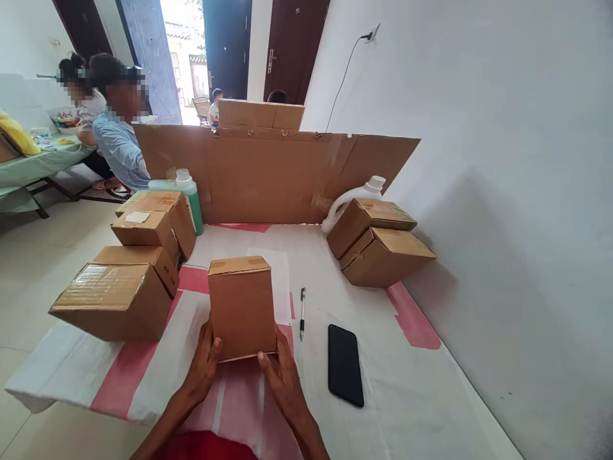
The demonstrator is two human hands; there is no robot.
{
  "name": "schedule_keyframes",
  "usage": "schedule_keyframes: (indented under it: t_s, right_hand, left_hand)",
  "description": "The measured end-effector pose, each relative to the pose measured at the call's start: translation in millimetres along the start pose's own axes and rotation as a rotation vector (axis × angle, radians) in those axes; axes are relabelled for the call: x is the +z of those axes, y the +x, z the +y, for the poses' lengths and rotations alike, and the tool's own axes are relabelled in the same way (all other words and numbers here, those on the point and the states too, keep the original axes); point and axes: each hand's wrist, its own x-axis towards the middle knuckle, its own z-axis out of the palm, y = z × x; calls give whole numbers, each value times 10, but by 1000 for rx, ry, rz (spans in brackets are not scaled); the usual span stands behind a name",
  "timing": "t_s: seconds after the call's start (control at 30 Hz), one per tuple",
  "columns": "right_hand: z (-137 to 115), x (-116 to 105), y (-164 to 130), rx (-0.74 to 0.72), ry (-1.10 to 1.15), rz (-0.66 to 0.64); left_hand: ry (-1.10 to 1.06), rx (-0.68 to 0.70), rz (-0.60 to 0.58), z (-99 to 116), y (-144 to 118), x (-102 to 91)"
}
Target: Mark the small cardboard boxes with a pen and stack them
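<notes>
A closed brown cardboard box (242, 310) is held near the table's front edge, between both of my hands. My left hand (205, 361) grips its lower left side, with the thumb on the near face. On the lower right, my right hand (285, 377) is closed round the other side, its thumb at the bottom edge. Most fingers are hidden beside and behind the box. Behind it lies a sheet of white paper (279, 268), partly covered. To the right are a pen (302, 313) and a black phone (345, 365), lying flat.
Several cardboard boxes (112, 284) stand at the left beside a green bottle (194, 204). Two more boxes (387, 255) sit at the right before a white jug (352, 195). A cardboard panel (268, 172) crosses the back. A wall (502, 191) borders the right; people (119, 128) sit left.
</notes>
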Motion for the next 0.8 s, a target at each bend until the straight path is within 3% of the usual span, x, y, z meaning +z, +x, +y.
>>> schedule_keyframes:
  t_s: [0.13,0.27,0.4,0.47,0.6,0.67,0.8]
  right_hand:
    - [-85,-62,133,11,17,70]
    - [-123,-182,284,34,-39,71]
    - [71,-224,269,80,-19,37]
    - [193,-218,227,118,-7,43]
    - [298,-169,223,104,2,44]
    - [274,-142,281,91,60,24]
    - [190,-133,442,97,154,-26]
  left_hand:
    - [106,35,-36,78,-142,-70]
    - [262,30,-71,-71,-230,-73]
    - [302,35,-16,-327,-253,-42]
    - [278,62,51,-357,-171,-80]
    - [246,155,158,-188,411,-312]
    - [212,171,84,-68,854,-465]
    - [98,113,-234,96,1525,-658]
